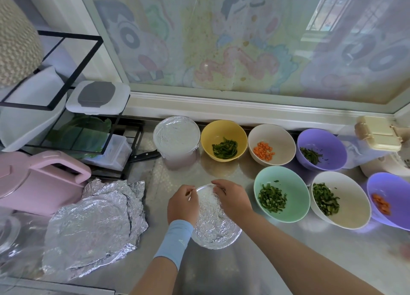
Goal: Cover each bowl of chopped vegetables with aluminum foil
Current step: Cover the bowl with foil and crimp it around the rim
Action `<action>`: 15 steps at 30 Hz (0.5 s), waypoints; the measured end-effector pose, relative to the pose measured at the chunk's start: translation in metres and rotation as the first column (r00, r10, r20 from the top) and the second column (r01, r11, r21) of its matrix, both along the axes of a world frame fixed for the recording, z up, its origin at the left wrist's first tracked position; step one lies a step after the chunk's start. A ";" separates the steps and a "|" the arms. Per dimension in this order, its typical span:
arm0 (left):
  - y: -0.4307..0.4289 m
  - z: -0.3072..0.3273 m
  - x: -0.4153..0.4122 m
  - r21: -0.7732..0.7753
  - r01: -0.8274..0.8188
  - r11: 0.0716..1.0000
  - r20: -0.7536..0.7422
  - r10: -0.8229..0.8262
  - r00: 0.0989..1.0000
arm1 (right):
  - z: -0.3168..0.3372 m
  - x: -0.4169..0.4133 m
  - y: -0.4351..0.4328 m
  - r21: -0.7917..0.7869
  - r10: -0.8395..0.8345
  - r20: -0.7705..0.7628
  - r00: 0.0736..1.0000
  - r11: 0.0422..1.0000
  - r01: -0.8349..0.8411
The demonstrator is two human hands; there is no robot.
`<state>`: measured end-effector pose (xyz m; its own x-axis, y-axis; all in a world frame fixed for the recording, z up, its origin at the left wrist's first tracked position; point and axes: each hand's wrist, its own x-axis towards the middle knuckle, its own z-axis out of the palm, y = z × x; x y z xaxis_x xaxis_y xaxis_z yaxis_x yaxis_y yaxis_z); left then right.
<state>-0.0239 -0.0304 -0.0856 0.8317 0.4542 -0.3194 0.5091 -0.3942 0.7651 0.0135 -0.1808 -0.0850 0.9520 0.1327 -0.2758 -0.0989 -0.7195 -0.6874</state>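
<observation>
Nearest: left hand (183, 202) in a pale blue wristband and right hand (233, 200). Fingers of both are curled, pinching foil at the far rim of the foil-draped round bowl (215, 230) on the steel counter (244, 272).

Done: one foil-sealed bowl (176, 137), back left. The current one looks nearly sealed.

Left, open:
- yellow bowl (224, 131)
- beige bowl (271, 134)
- purple bowl (321, 141)
- mint-green bowl (281, 179)
- white bowl (346, 214)
- second purple bowl (390, 186)

Crinkled spare foil sheets (93, 223) lie to the left.
</observation>
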 end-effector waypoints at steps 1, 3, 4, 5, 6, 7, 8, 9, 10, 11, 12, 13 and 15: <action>0.001 0.000 0.003 -0.013 0.054 0.998 0.016 -0.054 0.998 | 0.000 -0.001 0.000 0.005 -0.017 0.008 1.000 1.000 0.017; -0.001 0.001 0.009 -0.067 0.158 0.985 0.022 -0.157 0.987 | -0.002 -0.001 0.000 0.007 -0.040 0.018 0.999 0.999 0.040; -0.003 0.002 0.010 -0.095 0.182 0.979 0.009 -0.182 0.983 | -0.003 -0.001 0.000 0.006 -0.049 0.016 0.999 0.999 0.049; -0.004 0.002 0.011 -0.120 0.182 0.976 -0.002 -0.183 0.983 | -0.004 0.000 0.001 0.005 -0.055 0.010 0.998 0.998 0.055; -0.005 0.002 0.012 -0.137 0.166 0.977 -0.001 -0.168 0.986 | -0.005 0.001 0.001 0.004 -0.059 0.005 0.998 0.998 0.059; -0.006 0.000 0.012 -0.141 0.147 0.979 0.004 -0.147 0.989 | -0.006 0.002 0.001 -0.001 -0.058 0.001 0.998 0.998 0.058; -0.006 -0.001 0.012 -0.130 0.135 0.982 0.014 -0.135 0.991 | -0.007 0.002 0.002 -0.007 -0.057 -0.004 0.998 0.998 0.057; -0.006 -0.003 0.013 -0.119 0.130 0.984 0.023 -0.128 0.991 | -0.007 0.002 0.002 -0.014 -0.056 -0.009 0.998 0.998 0.055; -0.006 -0.004 0.014 -0.119 0.126 0.985 0.027 -0.124 0.992 | -0.007 0.002 0.002 -0.018 -0.056 -0.011 0.998 0.998 0.056; -0.006 -0.005 0.015 -0.125 0.123 0.984 0.025 -0.121 0.992 | -0.007 0.003 0.002 -0.018 -0.058 -0.010 0.998 0.998 0.058; -0.006 -0.006 0.016 -0.122 0.126 0.984 0.019 -0.125 0.992 | -0.007 0.003 0.002 -0.016 -0.060 -0.009 0.998 0.998 0.059; -0.006 -0.005 0.016 -0.105 0.137 0.985 0.011 -0.136 0.991 | -0.007 0.003 0.002 -0.016 -0.057 -0.010 0.998 0.998 0.057; -0.005 -0.002 0.018 -0.013 0.202 0.979 -0.011 -0.202 0.979 | -0.008 0.004 0.002 -0.019 -0.046 -0.012 0.999 0.999 0.046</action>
